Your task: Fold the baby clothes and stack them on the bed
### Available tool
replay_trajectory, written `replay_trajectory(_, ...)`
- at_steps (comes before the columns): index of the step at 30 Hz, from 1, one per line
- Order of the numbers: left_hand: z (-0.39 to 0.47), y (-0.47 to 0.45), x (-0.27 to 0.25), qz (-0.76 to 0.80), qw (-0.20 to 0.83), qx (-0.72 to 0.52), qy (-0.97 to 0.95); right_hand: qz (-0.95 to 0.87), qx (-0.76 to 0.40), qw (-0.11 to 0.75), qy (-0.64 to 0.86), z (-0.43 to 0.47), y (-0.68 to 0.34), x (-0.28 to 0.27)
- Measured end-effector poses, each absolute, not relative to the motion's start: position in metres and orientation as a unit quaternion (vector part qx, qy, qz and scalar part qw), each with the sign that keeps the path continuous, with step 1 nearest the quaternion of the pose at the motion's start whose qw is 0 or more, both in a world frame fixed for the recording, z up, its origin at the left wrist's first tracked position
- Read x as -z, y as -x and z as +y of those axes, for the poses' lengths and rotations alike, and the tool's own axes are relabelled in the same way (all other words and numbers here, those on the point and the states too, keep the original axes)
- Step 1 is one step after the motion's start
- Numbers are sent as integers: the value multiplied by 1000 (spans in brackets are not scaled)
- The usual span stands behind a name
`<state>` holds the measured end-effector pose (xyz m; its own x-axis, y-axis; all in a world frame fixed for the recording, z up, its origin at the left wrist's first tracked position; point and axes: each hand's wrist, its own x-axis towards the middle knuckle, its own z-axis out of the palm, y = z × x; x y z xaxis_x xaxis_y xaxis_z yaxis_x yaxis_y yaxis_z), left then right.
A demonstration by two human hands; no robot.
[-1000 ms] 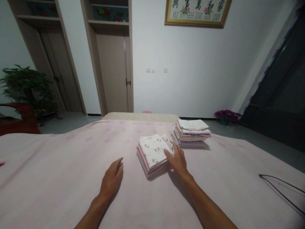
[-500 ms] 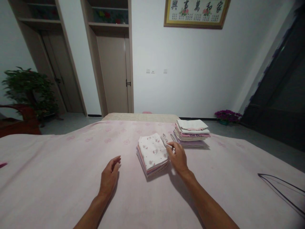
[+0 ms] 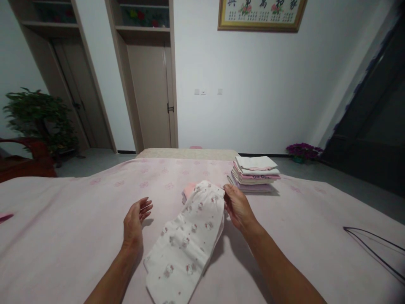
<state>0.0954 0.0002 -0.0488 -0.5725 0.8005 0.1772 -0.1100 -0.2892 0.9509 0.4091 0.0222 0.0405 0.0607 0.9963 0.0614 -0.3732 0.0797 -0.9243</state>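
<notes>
My right hand point(image 3: 239, 207) pinches the gathered waistband corner of white pants point(image 3: 193, 236) printed with small cartoon cat faces. The pants hang unfolded lengthwise toward me, slanting down to the left, with their lower end near the bottom of the view. Behind them, a small pile of folded pink and purple clothes point(image 3: 189, 190) shows in part; the rest is hidden by the pants. To the left of the pants my left hand point(image 3: 136, 221) is held open above the bed cover, fingers slightly apart, touching nothing.
A taller stack of folded clothes point(image 3: 255, 175) stands at the back right of the pink flowered cover point(image 3: 95, 219). A black wire hanger point(image 3: 373, 236) lies at the right. Something dark pink point(image 3: 5, 217) rests at the left edge.
The white pants, a folded square on top of the pile before, have been lifted by my right hand and have fallen open toward me. My left hand has shifted left and its fingers have spread.
</notes>
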Motion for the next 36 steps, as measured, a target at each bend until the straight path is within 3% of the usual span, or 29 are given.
replay_trajectory(3, -11, -111, 13, 529, 309, -645, -458, -380, -612, 591, 364, 20, -410, -43)
replay_trajectory(6, -33, -148, -19, 524, 369, -479, -600, -427, -639, 520, 373, 17, -406, -36)
replay_trajectory(8, -49, -177, -25, 502, 381, -357, -689, -499, -609, 463, 406, 17, -402, -27)
replay_trajectory(12, -68, -214, -10, 573, 243, -221, -751, -693, -455, 346, 440, 16, -405, -19)
replay_trajectory(17, -56, -212, 16, 610, 204, -274, -715, -842, -209, 143, 477, 2, -417, -32)
replay_trajectory(21, -45, -211, 26, 571, 301, -388, -658, -842, -117, 63, 523, -7, -413, -35)
replay_trajectory(23, -44, -213, 21, 524, 388, -448, -612, -841, -175, 94, 504, -6, -409, -33)
replay_trajectory(25, -45, -213, 9, 457, 453, -521, -561, -802, -330, 184, 463, -3, -404, -34)
replay_trajectory(27, -50, -211, -6, 408, 460, -593, -520, -711, -486, 301, 410, 0, -402, -38)
replay_trajectory(29, -56, -209, -19, 419, 423, -635, -492, -614, -571, 396, 374, 0, -399, -44)
replay_trajectory(33, -72, -215, -21, 498, 355, -590, -528, -511, -645, 453, 342, -11, -388, -51)
replay_trajectory(36, -75, -224, -14, 516, 371, -507, -582, -490, -658, 473, 323, -22, -376, -48)
